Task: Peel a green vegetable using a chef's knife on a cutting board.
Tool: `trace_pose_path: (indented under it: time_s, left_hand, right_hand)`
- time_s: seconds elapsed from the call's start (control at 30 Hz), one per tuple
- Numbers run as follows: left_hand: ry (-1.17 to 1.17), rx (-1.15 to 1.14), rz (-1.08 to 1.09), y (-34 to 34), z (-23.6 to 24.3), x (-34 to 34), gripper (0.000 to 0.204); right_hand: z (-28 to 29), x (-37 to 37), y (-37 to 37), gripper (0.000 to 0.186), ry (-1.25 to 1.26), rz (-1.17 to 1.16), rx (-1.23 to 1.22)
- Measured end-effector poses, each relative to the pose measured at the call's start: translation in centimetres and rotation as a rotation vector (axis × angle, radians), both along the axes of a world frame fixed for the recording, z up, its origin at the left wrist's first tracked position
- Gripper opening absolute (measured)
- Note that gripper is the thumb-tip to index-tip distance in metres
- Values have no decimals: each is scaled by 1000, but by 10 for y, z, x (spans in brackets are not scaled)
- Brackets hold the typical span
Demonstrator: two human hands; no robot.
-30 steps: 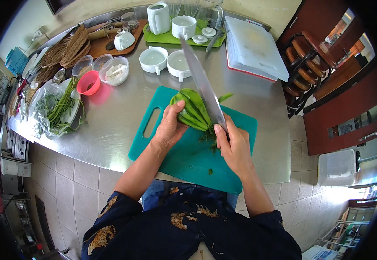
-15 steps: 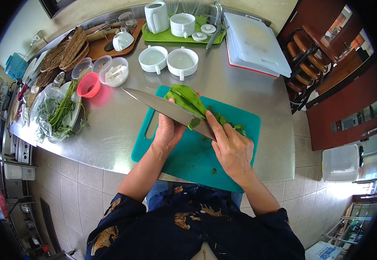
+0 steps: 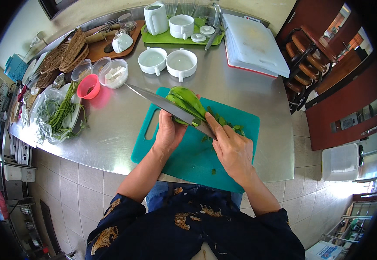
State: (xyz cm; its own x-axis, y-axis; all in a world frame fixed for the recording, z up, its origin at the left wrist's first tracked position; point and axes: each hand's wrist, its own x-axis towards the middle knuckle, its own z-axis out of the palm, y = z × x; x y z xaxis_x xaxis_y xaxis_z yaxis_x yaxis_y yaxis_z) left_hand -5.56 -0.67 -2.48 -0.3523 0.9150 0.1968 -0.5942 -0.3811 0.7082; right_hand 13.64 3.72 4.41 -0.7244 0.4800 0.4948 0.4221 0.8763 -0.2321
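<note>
My left hand (image 3: 170,133) is closed around an elongated green fruit (image 3: 186,99), held tilted above a teal cutting board (image 3: 188,162); its exact kind is unclear. A large knife (image 3: 156,99) lies across the fruit's near side, its tip toward the upper left. My right hand (image 3: 234,151) grips the knife at its lower right end, index finger stretched along to the fruit. The handle is hidden in that palm. A small green slice (image 3: 196,122) clings to the blade. Dark green peelings (image 3: 238,129) are scattered on the board's right part.
Two white cups (image 3: 181,63) stand beyond the board. Left of them are clear plastic tubs (image 3: 114,74), a pink bowl (image 3: 88,86) and bagged leafy greens (image 3: 56,115). A green tray (image 3: 154,38) with crockery and stacked white boards (image 3: 255,47) are at the back.
The knife and its tip have shifted slightly right, and the green slice has moved a little along the blade. Both hands keep their grips.
</note>
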Motion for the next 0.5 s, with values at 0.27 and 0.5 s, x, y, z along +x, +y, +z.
trace_pose_path:
  time_s: [0.27,0.5]
  left_hand:
    - [4,-4,-11,0,1,0,86]
    - [-101,26,93,1,3,4,51]
  right_hand:
    - [-3,0,0,76,3,-4,-5]
    - [-9,-5,-3,73,42,-48,8]
